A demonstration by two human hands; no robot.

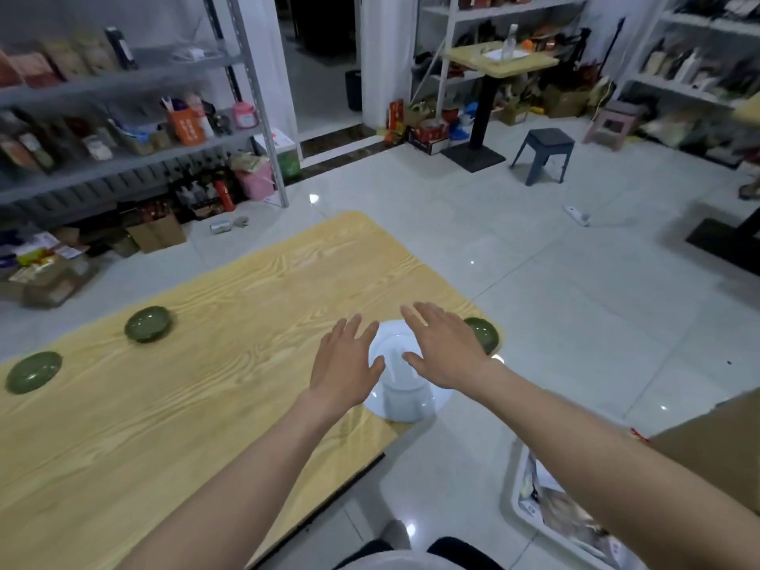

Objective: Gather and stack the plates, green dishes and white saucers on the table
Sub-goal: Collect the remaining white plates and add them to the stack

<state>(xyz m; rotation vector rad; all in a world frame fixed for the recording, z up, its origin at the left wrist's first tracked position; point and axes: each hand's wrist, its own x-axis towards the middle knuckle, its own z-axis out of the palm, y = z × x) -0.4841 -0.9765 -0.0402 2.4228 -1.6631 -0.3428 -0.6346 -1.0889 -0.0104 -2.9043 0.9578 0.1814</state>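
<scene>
A white plate lies at the right edge of the wooden table, partly hidden under my hands. My left hand hovers over its left side, fingers spread and holding nothing. Over the plate's right side my right hand is spread flat, also holding nothing. A green dish sits just right of my right hand at the table's corner. Two more green dishes lie to the left: one mid-table, one near the left border.
The table's right edge drops to a tiled floor. A white crate of items stands on the floor at lower right beside a brown box. Shelves of goods line the left and back walls; a dark stool stands further off.
</scene>
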